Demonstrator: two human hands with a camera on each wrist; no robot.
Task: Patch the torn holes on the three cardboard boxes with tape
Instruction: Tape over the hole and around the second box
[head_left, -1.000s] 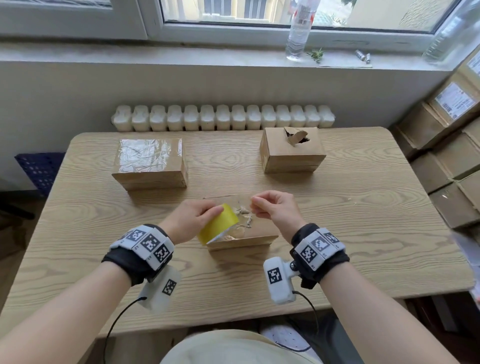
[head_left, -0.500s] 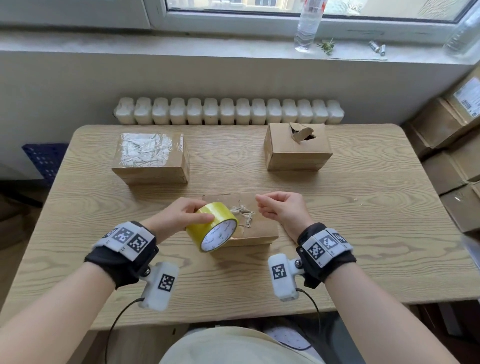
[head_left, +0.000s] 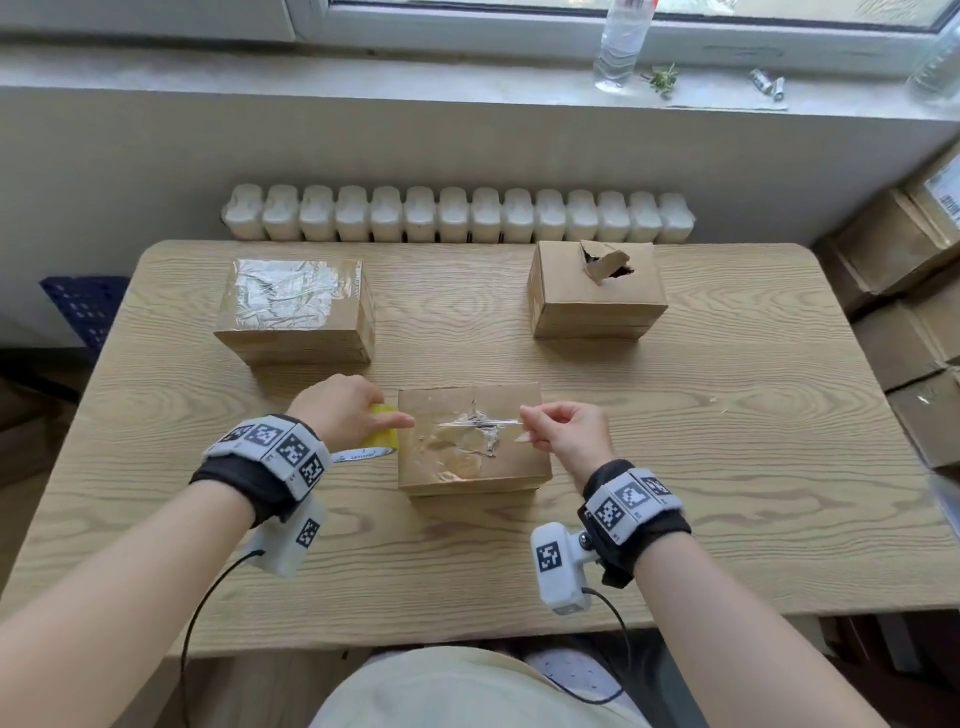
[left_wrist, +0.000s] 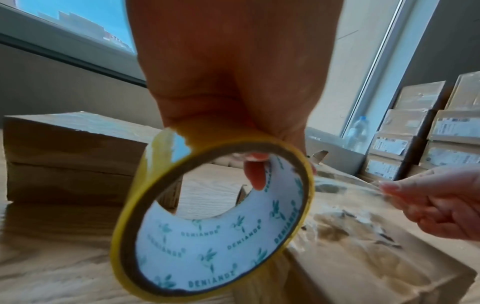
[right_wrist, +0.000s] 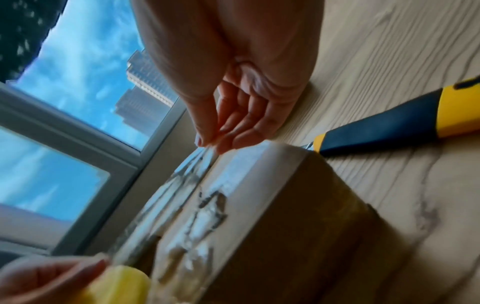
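Pale wood-grain laminate covers the tabletop (head_left: 727, 467), which stands against a white radiator (head_left: 457, 221) under a grey sill (head_left: 363, 88) and a window showing blue sky and tower blocks. The left hand (head_left: 340, 410) has its grip curled round a yellow tape roll (head_left: 382, 439), thumb across the outer band and a fingertip hooked inside the printed white core. The right hand (head_left: 566, 434) pinches the free end of the clear strip (head_left: 478, 423) between thumb and forefinger, the other fingers loosely curled beneath.

Between the two grips the strip runs taut, just above the top of the near box (head_left: 472, 441), whose ragged tear sits under glossy film right below the strip. Beyond the left grip, well apart, a second box (head_left: 296, 306) has its top covered in shiny wrinkled tape. Beyond the right grip, also well apart, a third box (head_left: 597, 291) has an open tear in its top with a flap of card sticking up.

Just past the right grip, in the right wrist view, a blue and yellow knife (right_wrist: 389, 127) lies on the tabletop with its tip at the near box's corner. A clear bottle (head_left: 621, 41) stands on the sill. Stacked cartons (head_left: 904, 291) fill the room's corner to the right of the right grip.
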